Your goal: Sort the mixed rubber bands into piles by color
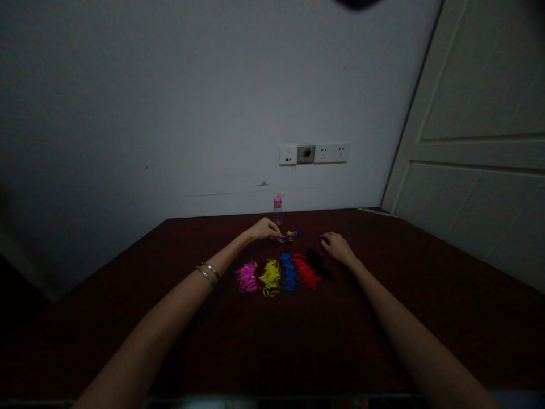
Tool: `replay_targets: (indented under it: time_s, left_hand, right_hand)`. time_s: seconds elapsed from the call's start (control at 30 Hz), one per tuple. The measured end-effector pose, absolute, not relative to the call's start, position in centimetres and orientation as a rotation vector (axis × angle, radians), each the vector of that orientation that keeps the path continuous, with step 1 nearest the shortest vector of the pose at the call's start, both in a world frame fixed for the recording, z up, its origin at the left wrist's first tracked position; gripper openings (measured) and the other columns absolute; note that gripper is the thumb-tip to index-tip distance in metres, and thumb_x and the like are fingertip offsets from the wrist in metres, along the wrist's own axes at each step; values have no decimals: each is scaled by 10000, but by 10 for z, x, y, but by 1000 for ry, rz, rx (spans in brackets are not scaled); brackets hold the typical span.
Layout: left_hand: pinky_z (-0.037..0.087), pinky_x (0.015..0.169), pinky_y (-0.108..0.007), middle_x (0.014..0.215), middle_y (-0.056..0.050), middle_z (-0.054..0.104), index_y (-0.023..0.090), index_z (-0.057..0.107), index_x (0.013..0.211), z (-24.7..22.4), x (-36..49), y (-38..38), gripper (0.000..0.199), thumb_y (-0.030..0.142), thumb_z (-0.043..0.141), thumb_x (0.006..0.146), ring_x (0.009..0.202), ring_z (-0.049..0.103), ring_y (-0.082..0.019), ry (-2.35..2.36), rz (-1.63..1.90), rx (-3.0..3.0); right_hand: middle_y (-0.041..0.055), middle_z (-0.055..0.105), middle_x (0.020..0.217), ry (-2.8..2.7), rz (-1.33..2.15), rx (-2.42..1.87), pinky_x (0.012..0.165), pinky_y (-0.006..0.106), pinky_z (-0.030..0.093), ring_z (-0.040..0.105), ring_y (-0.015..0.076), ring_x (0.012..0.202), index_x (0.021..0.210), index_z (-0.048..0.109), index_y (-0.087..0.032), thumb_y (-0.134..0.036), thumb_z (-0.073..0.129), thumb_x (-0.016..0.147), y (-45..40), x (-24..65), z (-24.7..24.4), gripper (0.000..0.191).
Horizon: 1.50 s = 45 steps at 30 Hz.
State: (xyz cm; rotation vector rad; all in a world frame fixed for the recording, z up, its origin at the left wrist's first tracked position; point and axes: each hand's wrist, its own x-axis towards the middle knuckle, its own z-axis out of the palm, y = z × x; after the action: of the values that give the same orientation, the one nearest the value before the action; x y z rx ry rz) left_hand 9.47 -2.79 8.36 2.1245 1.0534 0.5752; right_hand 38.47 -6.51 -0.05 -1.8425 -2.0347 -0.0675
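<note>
My left hand [264, 229], with two silver bracelets at the wrist, reaches the edge of a small mixed-colour pile [287, 237] of what look like rubber bands. Its fingers are pinched together; whatever is between them is too small to make out. My right hand [336, 247] lies on the table with its fingers apart, just beyond the black rubber bands [317, 262]. Closer to me, sorted heaps run in a row: pink rubber bands [247, 277], yellow rubber bands [270, 274], blue rubber bands [289, 272] and red rubber bands [305, 271].
A clear bottle [278, 215] with a pink cap stands behind the mixed pile. The dark red table [204, 352] meets a white wall [191, 113] carrying socket plates [332, 153]. A panelled door [472, 187] is on the right.
</note>
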Motion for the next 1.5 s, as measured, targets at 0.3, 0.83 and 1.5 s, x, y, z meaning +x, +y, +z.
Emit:
replay_targets:
  time_s: [0.3, 0.83, 1.5]
  left_hand:
    - [370, 506, -199, 583, -22, 642, 135, 745, 664, 64, 75, -51, 118, 201, 693, 581, 531, 505, -93, 1072, 308, 2061]
    - [249, 412, -215, 373, 36, 409, 118, 724, 757, 33, 29, -16, 386, 465, 561, 715, 375, 326, -78, 1610, 997, 1681]
    - [352, 542, -226, 491, -17, 587, 124, 712, 686, 16, 19, -11, 369, 413, 485, 721, 527, 515, -136, 1695, 1301, 1633]
  right_hand:
    - [126, 590, 1200, -2046, -74, -1848, 895, 318, 400, 543, 242, 1065, 1156, 621, -160, -274, 405, 879, -62, 387, -3, 370]
    - [112, 595, 1195, -2048, -78, -1841, 917, 308, 387, 538, 227, 1073, 1158, 619, -162, -277, 402, 881, -60, 388, -4, 370]
    - [60, 601, 1167, -2217, -49, -1549, 924, 270, 384, 512, 194, 1079, 1004, 692, -209, -302, 496, 867, -73, 339, 27, 256]
